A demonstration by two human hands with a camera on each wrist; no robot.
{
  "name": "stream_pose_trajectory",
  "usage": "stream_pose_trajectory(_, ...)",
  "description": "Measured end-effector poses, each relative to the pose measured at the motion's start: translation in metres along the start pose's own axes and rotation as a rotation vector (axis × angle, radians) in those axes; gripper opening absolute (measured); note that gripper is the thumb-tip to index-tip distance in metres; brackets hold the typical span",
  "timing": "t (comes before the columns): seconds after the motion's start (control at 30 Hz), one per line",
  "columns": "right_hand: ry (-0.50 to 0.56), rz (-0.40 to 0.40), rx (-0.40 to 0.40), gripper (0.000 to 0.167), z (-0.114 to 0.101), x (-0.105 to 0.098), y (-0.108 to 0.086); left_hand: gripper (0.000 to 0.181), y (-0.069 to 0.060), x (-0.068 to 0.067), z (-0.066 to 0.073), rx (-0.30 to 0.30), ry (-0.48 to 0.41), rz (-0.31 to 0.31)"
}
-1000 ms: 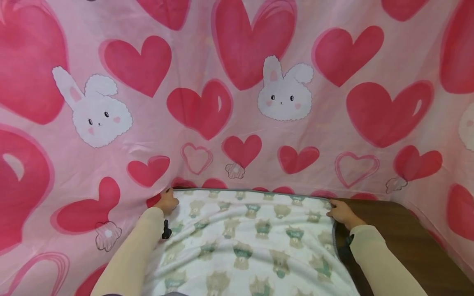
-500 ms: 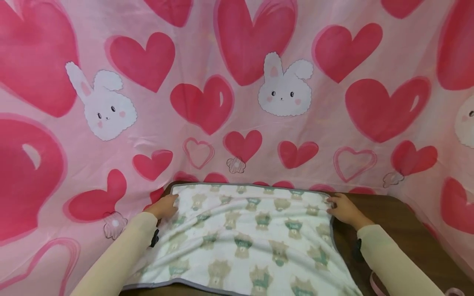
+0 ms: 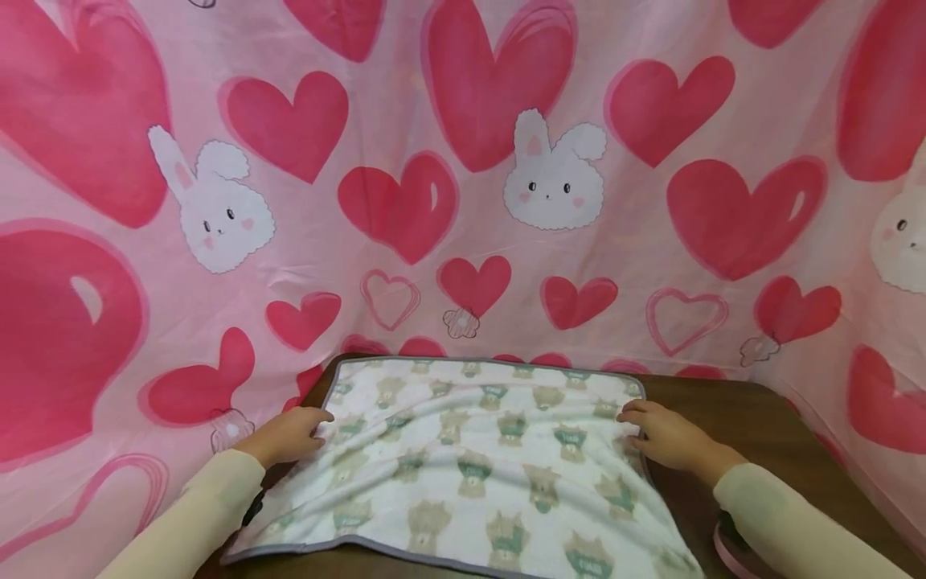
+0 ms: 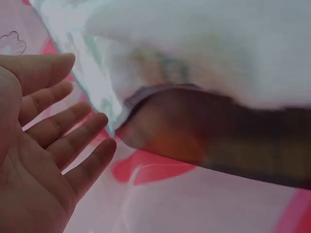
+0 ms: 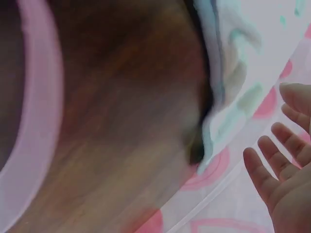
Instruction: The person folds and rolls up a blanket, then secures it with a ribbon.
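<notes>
1. The blanket (image 3: 463, 458) lies spread and slightly rippled across the worktop (image 3: 755, 426).
2. Left hand (image 3: 289, 434), fingers loosely spread, is at the blanket's left edge.
3. Right hand (image 3: 669, 435), likewise loosely spread, is at its right edge.

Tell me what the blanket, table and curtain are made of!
The blanket looks like matte, plush fleece: soft, rounded folds and fuzzy-looking print. The table seems wood or wood-look laminate, low-sheen, with brown, grain-like streaks. The curtain may be thin, smooth polyester: creases and faint shine.
</notes>
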State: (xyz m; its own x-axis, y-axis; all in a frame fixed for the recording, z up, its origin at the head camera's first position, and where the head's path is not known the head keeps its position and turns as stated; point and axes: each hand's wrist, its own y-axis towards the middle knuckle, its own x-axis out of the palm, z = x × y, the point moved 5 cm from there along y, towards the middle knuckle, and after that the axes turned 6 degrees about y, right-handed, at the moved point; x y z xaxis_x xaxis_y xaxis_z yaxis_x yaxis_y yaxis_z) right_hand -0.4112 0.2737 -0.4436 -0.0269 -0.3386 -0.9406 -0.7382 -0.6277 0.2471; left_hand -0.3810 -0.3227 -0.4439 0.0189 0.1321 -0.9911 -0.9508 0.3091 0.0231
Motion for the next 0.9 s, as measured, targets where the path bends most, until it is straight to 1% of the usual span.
stream_pose_trajectory(0.07,-0.013,-0.012,-0.031,0.031,-0.007,0.000,-0.005,0.032,-0.008,0.000,0.003,-0.002,0.001,-0.001)
stream_pose_trajectory(0.2,-0.007,-0.022,-0.073,0.031,-0.019,0.000,-0.016,0.010,-0.021,0.001,0.010,0.043,0.026,0.023)
stream_pose_trajectory(0.3,0.030,-0.037,-0.091,0.033,-0.029,0.003,-0.024,0.016,-0.034,0.005,0.014,0.088,0.014,0.009)
stream_pose_trajectory(0.4,0.053,-0.060,-0.128,0.037,-0.040,0.009,-0.031,0.020,-0.049,0.012,0.018,0.125,-0.051,-0.038)
stream_pose_trajectory(0.5,0.048,-0.068,-0.222,0.041,-0.048,0.017,-0.038,0.021,-0.061,0.017,0.021,0.181,-0.126,-0.085)
stream_pose_trajectory(0.57,0.041,-0.072,-0.302,0.044,-0.053,0.022,-0.044,0.020,-0.068,0.020,0.022,0.203,-0.165,-0.111)
stream_pose_trajectory(0.63,0.042,-0.076,-0.364,0.046,-0.057,0.025,-0.051,0.019,-0.074,0.022,0.022,0.215,-0.184,-0.129)
stream_pose_trajectory(0.73,0.058,-0.086,-0.410,0.047,-0.060,0.028,-0.061,0.017,-0.080,0.021,0.021,0.211,-0.186,-0.130)
stream_pose_trajectory(0.8,0.077,-0.072,-0.451,0.046,-0.062,0.028,-0.064,0.022,-0.083,0.020,0.020,0.193,-0.185,-0.131)
stream_pose_trajectory(0.87,0.106,-0.044,-0.512,0.044,-0.067,0.026,-0.067,0.032,-0.086,0.020,0.019,0.159,-0.192,-0.167)
stream_pose_trajectory(0.9,0.117,-0.033,-0.536,0.045,-0.068,0.026,-0.069,0.040,-0.088,0.021,0.018,0.129,-0.209,-0.200)
